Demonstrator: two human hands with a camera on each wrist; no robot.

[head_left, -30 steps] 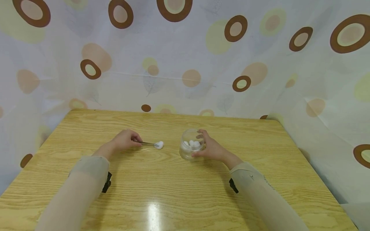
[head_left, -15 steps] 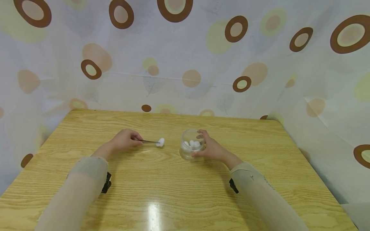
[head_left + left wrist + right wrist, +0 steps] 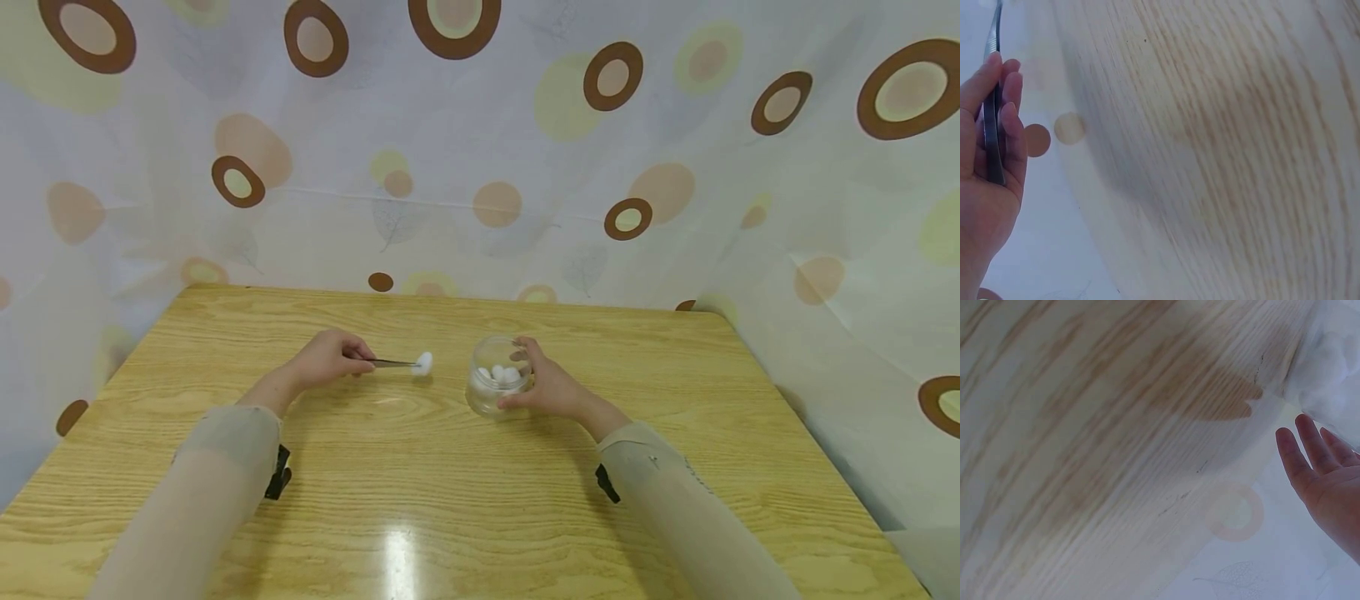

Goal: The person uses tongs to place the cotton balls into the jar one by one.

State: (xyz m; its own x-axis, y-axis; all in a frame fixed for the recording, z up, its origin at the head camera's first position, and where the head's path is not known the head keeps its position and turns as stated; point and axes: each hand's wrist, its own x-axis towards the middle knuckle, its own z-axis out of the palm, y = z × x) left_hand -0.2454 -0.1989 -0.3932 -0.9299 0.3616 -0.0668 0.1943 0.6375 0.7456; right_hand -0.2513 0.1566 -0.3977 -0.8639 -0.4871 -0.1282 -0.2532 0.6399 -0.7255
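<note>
In the head view my left hand (image 3: 330,360) pinches metal tweezers (image 3: 390,363) that point to the right. Their tips grip a white cotton ball (image 3: 423,363), held just above the table to the left of the jar. The left wrist view shows the tweezers (image 3: 994,125) lying between thumb and fingers, with the tips out of frame. My right hand (image 3: 551,387) grips the side of a clear jar (image 3: 482,405), which stands on the table. Several white cotton balls (image 3: 512,375) lie inside. Part of the jar (image 3: 1329,369) also appears in the right wrist view, beside the fingers.
Both hands work over a wood-grain table (image 3: 450,500). A pale cloth (image 3: 450,125) with brown and yellow shapes hangs along the table's back and sides. Each wrist wears a black strap mount (image 3: 277,473).
My left hand has lifted the tweezers and cotton ball slightly up and moved them a little right, toward the jar. The right hand and jar have stayed in place.
</note>
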